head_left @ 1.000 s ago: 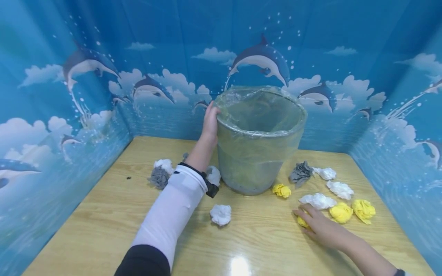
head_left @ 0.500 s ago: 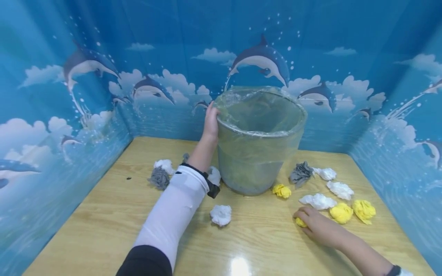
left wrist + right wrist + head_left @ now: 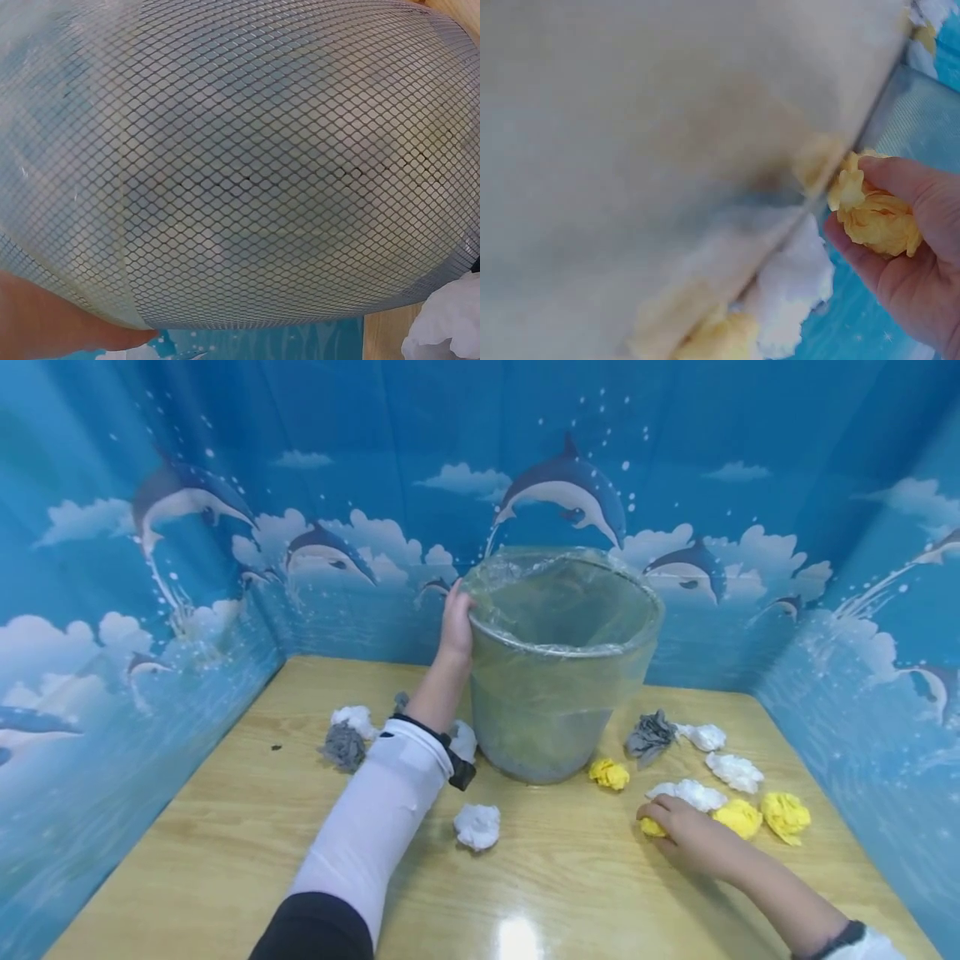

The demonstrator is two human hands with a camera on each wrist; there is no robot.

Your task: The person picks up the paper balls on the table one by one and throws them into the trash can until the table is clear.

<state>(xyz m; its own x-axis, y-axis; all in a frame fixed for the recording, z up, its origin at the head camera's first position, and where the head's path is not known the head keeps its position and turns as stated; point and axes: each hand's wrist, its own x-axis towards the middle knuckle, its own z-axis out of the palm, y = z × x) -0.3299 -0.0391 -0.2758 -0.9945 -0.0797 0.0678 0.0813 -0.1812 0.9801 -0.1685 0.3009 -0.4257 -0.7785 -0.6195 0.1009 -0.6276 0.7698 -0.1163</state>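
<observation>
Yellow crumpled paper [image 3: 651, 829], roundish, is pinched by the right hand [image 3: 696, 840] between thumb and fingers, low at the wood-grain table [image 3: 225, 852]; whether they touch is hidden. From that grip the bin [image 3: 543, 722] stands ahead and leftward, opening higher up, its left edge gripped by the left hand [image 3: 456, 625]. Flared wire mesh wears a filmy plastic liner [image 3: 517, 575]. White wad [image 3: 688, 794] and yellow wad [image 3: 738, 818] lie just beside the right hand.

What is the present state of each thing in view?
Bin: standing, mouth open
Plastic liner: folded over outside
Left hand: holds the bin
Held yellow paper: crumpled
Right hand: pinches that yellow paper
Loose white paper: crumpled
Loose grey paper: crumpled
Loose yellow paper: crumpled
</observation>
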